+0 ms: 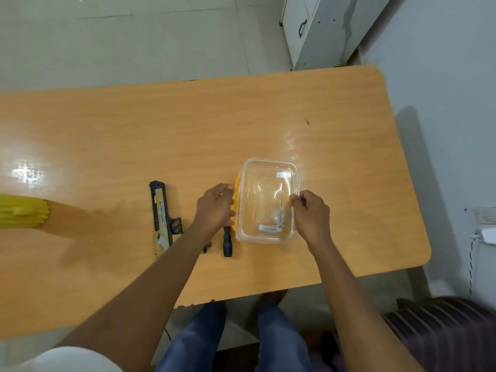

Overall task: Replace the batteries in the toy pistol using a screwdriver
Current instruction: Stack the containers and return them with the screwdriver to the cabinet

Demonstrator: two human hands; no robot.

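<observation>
At wooden table (349, 108): left hand (214, 206) grips yellow lid (237, 189), right hand (311, 213) pinches clear container (268, 183) rim; best lift lid level, toy pistol (161, 213), screwdriver (227, 241) waiting alongside

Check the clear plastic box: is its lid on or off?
Cannot tell. The clear plastic box is see-through with glare. An orange piece stands against its left side; both hands grip its edges.

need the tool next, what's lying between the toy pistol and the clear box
In the head view, the black-handled screwdriver lies between the toy pistol and the clear box, with the left hand above it.
</observation>
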